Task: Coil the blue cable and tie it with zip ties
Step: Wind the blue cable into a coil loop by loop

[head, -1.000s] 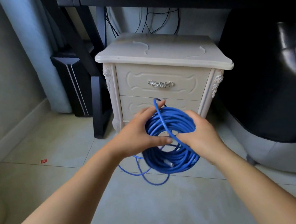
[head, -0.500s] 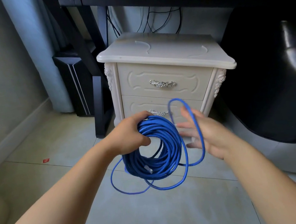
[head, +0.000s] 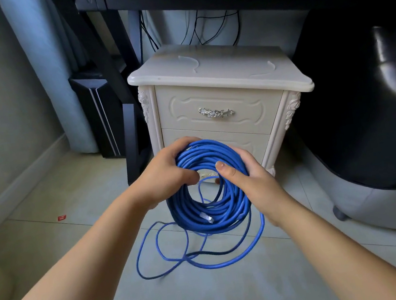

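A blue cable [head: 215,213] wound into a thick round coil hangs in front of me above the tiled floor. My left hand [head: 165,176] grips the coil's upper left side. On the upper right side my right hand [head: 248,178] closes around the strands, thumb across the front. A clear plug [head: 207,218] lies against the lower part of the coil. Several loose loops [head: 200,255] of the same cable trail below the coil onto the floor. No zip ties are in view.
A cream nightstand [head: 222,111] with two drawers stands just behind the coil. A black desk leg [head: 118,84] and a dark computer case [head: 98,117] sit to its left, a black chair [head: 362,103] to its right. A red scrap [head: 62,217] lies on the floor at left.
My right hand, open beside the coil half a second ago with one loop over it, has closed on the coil's right side. More loose cable now trails on the floor.
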Tool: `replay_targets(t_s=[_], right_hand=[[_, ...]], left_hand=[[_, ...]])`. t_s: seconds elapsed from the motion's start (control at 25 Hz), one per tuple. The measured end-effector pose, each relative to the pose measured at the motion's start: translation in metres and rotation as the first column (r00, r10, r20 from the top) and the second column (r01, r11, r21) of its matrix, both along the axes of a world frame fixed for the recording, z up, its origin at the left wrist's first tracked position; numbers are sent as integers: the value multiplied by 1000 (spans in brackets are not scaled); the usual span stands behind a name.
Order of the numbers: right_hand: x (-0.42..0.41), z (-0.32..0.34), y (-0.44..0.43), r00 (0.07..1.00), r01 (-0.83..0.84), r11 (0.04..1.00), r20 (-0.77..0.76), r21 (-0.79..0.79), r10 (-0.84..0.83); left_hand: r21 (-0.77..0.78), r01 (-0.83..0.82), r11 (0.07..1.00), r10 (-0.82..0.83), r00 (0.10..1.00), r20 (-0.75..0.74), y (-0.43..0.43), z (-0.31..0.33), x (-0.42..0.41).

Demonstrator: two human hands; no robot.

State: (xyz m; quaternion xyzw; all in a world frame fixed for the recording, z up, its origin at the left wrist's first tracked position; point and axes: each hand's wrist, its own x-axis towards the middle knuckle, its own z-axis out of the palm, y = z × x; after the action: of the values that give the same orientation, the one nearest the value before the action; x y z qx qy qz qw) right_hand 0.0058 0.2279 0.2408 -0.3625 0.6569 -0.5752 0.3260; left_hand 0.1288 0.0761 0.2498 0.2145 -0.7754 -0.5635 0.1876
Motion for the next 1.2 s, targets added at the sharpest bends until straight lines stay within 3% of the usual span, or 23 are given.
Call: replay_targets(t_s=[0.32,0.48,0.64,0.76,0.84,0.92,1.0,1.08,1.2], right_hand=[[19,-9,-12,898,402,879,297,-256,-325],[17,-14,-18,868,388,909,393,-154,-304],[-5,-10,-13,842,408,912,403,-37,-360],[-14,1,-8,892,411,907,243,-86,-381],[-15,10,-4,930,356,929,-61,-95,-363],[-13,16,3,872,210,977,-444,-37,-204],[-7,19,6,749,83,992,-663,92,-2],[-4,21,7,712,54,985,-697,164,77],[-7,25,9,812,25,993,-582,119,49]], left_hand=[[318,-229,920,303,931,-205,14,0,-7],[497,-290,818,440,872,-215,27,-5,-14],[504,-175,846,299,937,-178,36,-10,-12],[338,-161,927,189,981,-51,26,-5,-9],[85,-197,977,199,980,-13,19,-3,-7],[-306,-138,942,138,990,-22,19,-4,-6],[-543,-4,840,24,999,29,27,-5,-7],[-553,14,833,19,998,55,32,-5,-8],[-444,-90,892,109,994,18,36,-1,-7]])
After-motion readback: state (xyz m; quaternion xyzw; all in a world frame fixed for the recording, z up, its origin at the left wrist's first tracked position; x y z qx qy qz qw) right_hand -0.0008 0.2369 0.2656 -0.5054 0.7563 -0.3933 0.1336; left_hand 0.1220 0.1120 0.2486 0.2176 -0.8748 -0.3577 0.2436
